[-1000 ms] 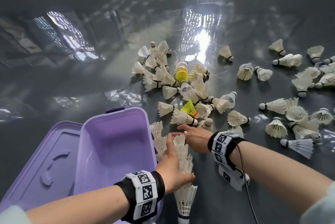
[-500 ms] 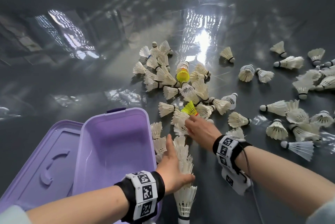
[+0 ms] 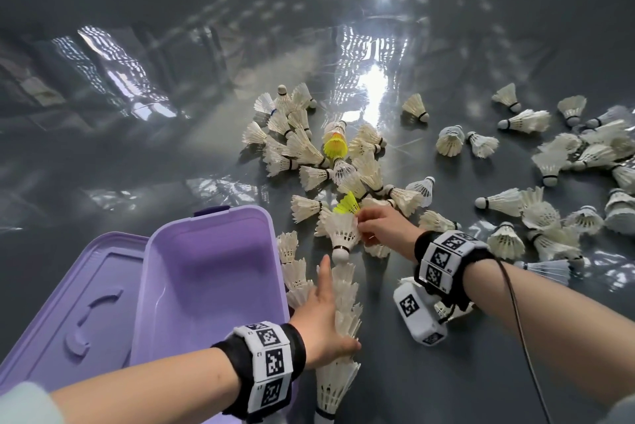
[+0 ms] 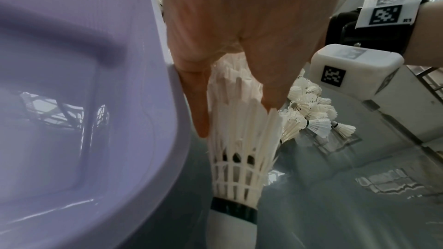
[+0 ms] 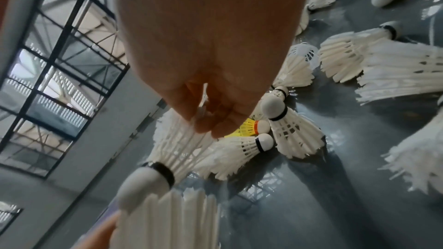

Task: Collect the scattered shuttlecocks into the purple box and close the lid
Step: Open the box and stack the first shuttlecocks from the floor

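Note:
My left hand [image 3: 321, 324] grips a long nested stack of white shuttlecocks [image 3: 338, 348] beside the open purple box [image 3: 209, 272]; in the left wrist view fingers [image 4: 201, 113] wrap the stack [image 4: 239, 154]. My right hand [image 3: 381, 227] pinches the feathers of one white shuttlecock [image 3: 342, 234], its cork pointing at the stack's open top end. The right wrist view shows that shuttlecock [image 5: 167, 158] held in my fingertips [image 5: 215, 120], cork just above the stack's feathers [image 5: 167, 221]. The box looks empty; its lid [image 3: 72, 306] lies open to the left.
Many white shuttlecocks [image 3: 309, 148] and two yellow ones [image 3: 335, 145] lie scattered on the glossy grey floor, in a pile ahead and more at the right [image 3: 549, 214]. A short nested stack [image 3: 292, 272] lies against the box wall.
My right hand reached forward into the pile, took one white shuttlecock by its feathers and brought it back toward the stack's top. My left hand stayed on the stack.

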`<state>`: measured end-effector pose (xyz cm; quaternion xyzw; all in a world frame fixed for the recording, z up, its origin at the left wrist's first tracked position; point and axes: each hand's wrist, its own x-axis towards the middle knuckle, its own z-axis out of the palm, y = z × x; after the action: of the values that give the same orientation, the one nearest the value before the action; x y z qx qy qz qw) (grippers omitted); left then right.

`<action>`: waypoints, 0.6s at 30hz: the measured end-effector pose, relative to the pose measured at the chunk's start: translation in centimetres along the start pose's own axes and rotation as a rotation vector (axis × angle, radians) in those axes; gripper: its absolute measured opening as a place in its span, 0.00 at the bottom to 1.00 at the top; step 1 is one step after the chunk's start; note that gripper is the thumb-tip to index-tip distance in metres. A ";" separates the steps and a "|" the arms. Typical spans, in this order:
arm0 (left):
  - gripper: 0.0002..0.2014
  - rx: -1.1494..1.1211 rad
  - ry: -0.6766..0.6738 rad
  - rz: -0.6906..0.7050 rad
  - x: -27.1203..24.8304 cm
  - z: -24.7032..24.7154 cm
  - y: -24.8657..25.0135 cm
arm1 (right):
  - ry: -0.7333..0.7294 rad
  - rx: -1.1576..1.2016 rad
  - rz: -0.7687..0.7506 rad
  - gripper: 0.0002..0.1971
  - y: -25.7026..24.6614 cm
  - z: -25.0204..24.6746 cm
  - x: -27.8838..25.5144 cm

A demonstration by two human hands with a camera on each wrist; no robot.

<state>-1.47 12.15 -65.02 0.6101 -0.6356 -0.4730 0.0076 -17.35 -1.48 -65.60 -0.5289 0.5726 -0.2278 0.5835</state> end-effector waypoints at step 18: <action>0.74 0.089 0.044 0.043 1.1 -1.5 -0.3 | -0.201 -0.254 0.060 0.19 0.6 1.7 -1.6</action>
<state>-0.63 10.48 -64.98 0.6061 -0.6687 -0.4307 0.0045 -16.40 0.73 -65.85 -0.6011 0.5510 -0.0822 0.5729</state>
